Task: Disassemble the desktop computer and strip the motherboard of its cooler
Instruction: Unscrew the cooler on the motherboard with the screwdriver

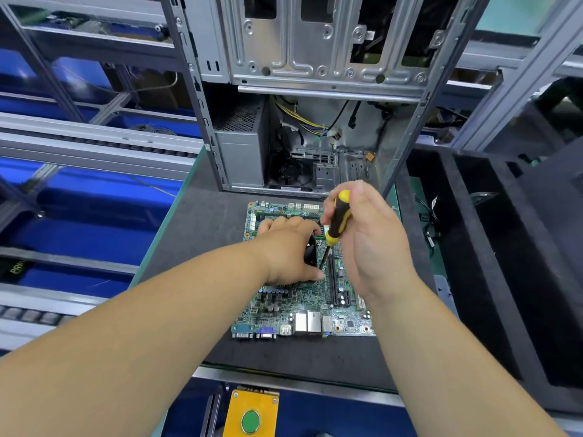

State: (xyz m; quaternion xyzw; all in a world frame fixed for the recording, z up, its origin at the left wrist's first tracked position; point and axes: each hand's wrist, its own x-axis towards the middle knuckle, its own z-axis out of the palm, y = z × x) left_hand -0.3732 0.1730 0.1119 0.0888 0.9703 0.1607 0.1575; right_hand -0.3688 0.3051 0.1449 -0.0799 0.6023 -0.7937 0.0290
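Green motherboard (303,298) flat on counter (195,234); left hand (288,250) cupped over black cooler (310,252), right hand (369,238) gripping yellow-black screwdriver (337,220), tip down beside cooler.

- I see a dark gray mat (195,247) on top of the work table. It covers most of the table.
- A green strip of the table (164,234) shows along the left side of the mat.
- A green motherboard (299,304) lies flat on the mat, near the front edge. Its plugs face me.
- An open gray computer case (239,152) stands on the mat behind the motherboard. They are near each other, but I cannot tell if they touch.
- The table has a silver metal edge (284,381) at the front.
- A yellow box with a green button (251,414) sits just below that edge.
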